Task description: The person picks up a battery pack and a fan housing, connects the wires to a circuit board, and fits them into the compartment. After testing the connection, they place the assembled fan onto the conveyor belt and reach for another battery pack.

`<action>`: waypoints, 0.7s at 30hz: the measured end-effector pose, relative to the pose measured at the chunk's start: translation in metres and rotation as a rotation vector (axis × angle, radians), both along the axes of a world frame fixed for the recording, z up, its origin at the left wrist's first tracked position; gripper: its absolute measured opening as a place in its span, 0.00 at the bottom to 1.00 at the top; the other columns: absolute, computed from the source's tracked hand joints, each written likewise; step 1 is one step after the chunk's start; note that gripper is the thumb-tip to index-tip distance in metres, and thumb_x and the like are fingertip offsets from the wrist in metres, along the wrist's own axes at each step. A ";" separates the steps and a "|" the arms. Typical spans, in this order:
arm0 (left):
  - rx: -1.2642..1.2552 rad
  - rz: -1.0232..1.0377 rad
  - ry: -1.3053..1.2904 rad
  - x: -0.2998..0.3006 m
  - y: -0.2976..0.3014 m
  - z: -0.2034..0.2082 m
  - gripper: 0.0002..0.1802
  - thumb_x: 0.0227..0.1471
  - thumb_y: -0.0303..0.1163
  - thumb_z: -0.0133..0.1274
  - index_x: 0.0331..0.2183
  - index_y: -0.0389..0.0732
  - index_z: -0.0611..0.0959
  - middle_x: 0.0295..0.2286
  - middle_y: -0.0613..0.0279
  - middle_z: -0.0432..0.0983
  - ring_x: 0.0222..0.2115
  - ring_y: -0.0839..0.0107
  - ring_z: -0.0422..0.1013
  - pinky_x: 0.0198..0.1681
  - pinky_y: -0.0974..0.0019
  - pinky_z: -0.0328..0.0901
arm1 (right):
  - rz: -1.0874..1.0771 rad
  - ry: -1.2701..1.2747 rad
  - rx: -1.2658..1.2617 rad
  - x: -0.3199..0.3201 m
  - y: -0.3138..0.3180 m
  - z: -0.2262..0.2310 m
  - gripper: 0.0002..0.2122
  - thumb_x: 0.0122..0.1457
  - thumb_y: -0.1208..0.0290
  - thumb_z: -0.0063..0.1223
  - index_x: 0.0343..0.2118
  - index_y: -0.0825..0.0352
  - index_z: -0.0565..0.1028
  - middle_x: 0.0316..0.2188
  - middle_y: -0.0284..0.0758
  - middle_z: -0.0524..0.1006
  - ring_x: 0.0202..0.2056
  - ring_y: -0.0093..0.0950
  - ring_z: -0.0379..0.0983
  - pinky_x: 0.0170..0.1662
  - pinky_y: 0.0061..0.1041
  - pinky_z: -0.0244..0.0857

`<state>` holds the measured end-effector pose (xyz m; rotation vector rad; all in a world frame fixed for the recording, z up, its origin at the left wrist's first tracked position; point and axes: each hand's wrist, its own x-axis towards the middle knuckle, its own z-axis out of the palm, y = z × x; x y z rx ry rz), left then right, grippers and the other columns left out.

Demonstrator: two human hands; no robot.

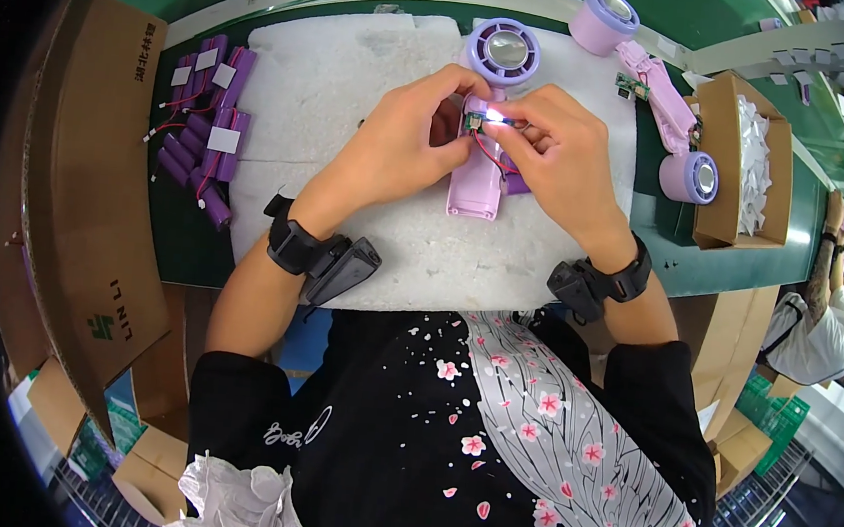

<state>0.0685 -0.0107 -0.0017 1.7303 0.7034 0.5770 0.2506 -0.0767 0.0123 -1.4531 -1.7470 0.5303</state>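
Observation:
A small handheld fan (475, 190) lies on the white foam sheet, its lilac round head (506, 48) pointing away from me and its pink handle open. My left hand (400, 139) grips the handle's upper part from the left, thumb and fingertips around its edges. Inside sits a green circuit board (473, 122) with a bright white light glowing on it. At that board my right hand (564, 156) pinches with thumb and forefinger; its fingertips partly hide what they hold. Red wires (492, 155) run from the board toward a purple battery (516, 183), half covered by my right hand.
Several purple batteries with wires (216, 115) are heaped left of the foam sheet (342, 257). A tall cardboard box (98, 185) stands farther left. At right are pink fan parts (664, 109) and an open carton (711, 168) of white pieces. Another person (817, 333) sits far right.

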 end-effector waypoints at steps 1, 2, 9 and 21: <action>-0.001 0.001 -0.001 0.000 0.000 0.000 0.22 0.45 0.19 0.53 0.45 0.38 0.72 0.29 0.63 0.73 0.26 0.79 0.69 0.32 0.74 0.66 | 0.001 -0.001 -0.001 -0.001 0.000 0.000 0.07 0.51 0.78 0.61 0.34 0.71 0.79 0.28 0.34 0.74 0.22 0.18 0.72 0.24 0.16 0.64; -0.002 0.009 0.008 0.000 0.000 0.000 0.21 0.45 0.19 0.53 0.45 0.38 0.72 0.29 0.63 0.73 0.27 0.79 0.69 0.32 0.74 0.66 | -0.004 -0.010 0.006 -0.002 -0.001 0.000 0.07 0.51 0.78 0.61 0.34 0.71 0.79 0.28 0.34 0.74 0.22 0.19 0.72 0.24 0.17 0.64; 0.032 0.024 -0.009 0.000 -0.003 -0.003 0.21 0.45 0.19 0.53 0.44 0.38 0.72 0.30 0.62 0.73 0.27 0.78 0.69 0.33 0.74 0.66 | -0.010 -0.056 0.055 -0.004 -0.005 0.001 0.07 0.50 0.79 0.62 0.33 0.70 0.79 0.28 0.34 0.74 0.22 0.19 0.72 0.24 0.18 0.65; 0.045 0.015 -0.012 0.002 -0.004 -0.005 0.21 0.43 0.19 0.52 0.44 0.38 0.72 0.29 0.62 0.73 0.27 0.77 0.69 0.32 0.73 0.66 | -0.013 -0.036 0.041 -0.006 -0.005 -0.001 0.07 0.50 0.79 0.61 0.33 0.71 0.77 0.28 0.34 0.74 0.21 0.20 0.72 0.23 0.18 0.63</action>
